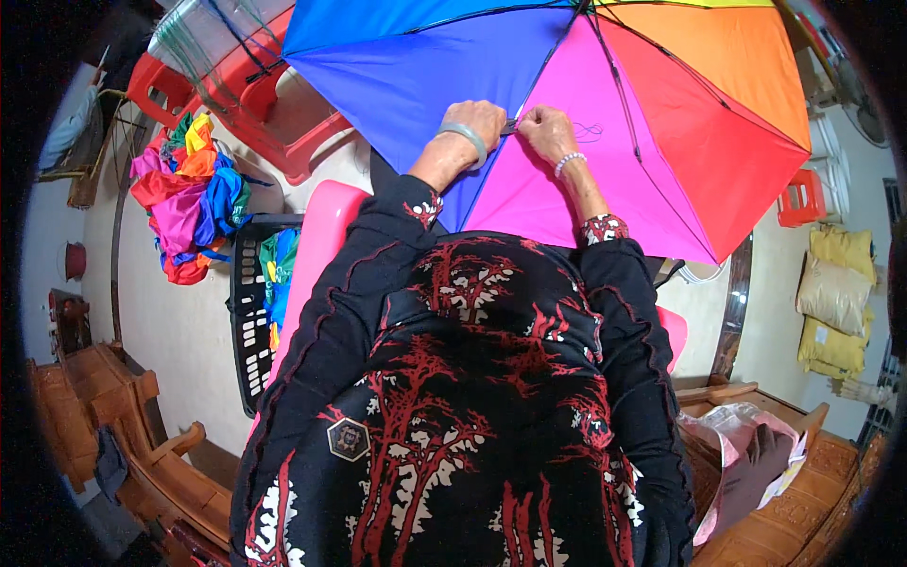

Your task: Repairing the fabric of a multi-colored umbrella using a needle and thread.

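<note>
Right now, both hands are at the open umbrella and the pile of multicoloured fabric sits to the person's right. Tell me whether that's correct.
Not quite: the head view shows the pile of multicoloured fabric to the person's left. The left hand and right hand are at the open umbrella.

two hands (479, 121), one rainbow umbrella (586, 175), two bracelets (472, 138), one black basket (248, 317), three sacks (831, 295)

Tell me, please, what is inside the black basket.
Green, blue and orange fabric shows inside the black basket; whatever lies beneath the fabric, or behind the pink chair, is hidden.
</note>
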`<move>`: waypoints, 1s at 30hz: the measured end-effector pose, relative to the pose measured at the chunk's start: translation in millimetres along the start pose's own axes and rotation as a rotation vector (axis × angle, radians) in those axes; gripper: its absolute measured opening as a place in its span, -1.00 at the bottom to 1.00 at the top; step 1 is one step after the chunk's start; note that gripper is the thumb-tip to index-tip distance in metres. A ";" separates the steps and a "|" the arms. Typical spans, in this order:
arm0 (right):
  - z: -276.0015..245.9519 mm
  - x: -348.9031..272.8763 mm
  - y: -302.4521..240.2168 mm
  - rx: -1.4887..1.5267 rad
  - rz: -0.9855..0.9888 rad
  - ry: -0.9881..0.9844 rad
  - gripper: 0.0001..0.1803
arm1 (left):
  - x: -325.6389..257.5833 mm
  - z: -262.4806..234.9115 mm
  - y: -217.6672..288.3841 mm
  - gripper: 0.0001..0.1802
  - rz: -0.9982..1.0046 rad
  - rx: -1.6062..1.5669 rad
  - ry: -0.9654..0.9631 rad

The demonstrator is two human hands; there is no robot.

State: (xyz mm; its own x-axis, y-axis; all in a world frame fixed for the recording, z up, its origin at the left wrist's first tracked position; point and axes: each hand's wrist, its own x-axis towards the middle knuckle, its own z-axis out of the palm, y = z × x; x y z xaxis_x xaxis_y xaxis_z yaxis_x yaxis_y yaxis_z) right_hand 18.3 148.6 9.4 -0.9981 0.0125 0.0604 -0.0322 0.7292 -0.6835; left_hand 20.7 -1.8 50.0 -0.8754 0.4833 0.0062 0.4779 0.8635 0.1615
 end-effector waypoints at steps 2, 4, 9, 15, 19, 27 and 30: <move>-0.4 3.5 -0.3 -0.011 0.008 0.022 -0.81 | 2.0 1.1 2.1 -0.80 0.010 0.016 0.015; -1.0 1.7 1.0 -0.094 -0.030 0.110 -0.79 | 3.9 4.5 6.2 -0.76 0.021 0.045 0.026; 7.2 -1.2 -14.6 -0.222 -0.072 0.133 -0.81 | -1.6 5.4 -2.0 -0.74 0.010 0.044 0.044; 6.3 -4.2 -4.8 -0.156 -0.096 0.054 -0.81 | -1.3 8.9 -0.1 -0.76 -0.036 -0.034 0.007; -18.6 11.5 11.8 -0.165 -0.136 -0.029 -0.77 | -1.3 0.2 8.0 -0.77 -0.097 -0.133 -0.013; -269.0 18.1 23.3 0.391 0.093 0.510 -0.69 | -7.5 -1.9 -2.3 -0.71 -0.162 -0.248 -0.091; -353.8 -34.6 42.4 0.542 -0.062 1.100 -0.75 | -3.5 2.5 3.8 -0.72 -0.125 -0.230 -0.130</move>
State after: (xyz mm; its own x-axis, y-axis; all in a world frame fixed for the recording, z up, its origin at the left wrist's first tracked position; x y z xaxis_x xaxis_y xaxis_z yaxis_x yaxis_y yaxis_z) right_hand 70.0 421.1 235.7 -0.4267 0.7497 0.5058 -0.3574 0.3740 -0.8558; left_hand 25.8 0.2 48.1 -0.9029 0.4022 -0.1517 0.3246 0.8693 0.3727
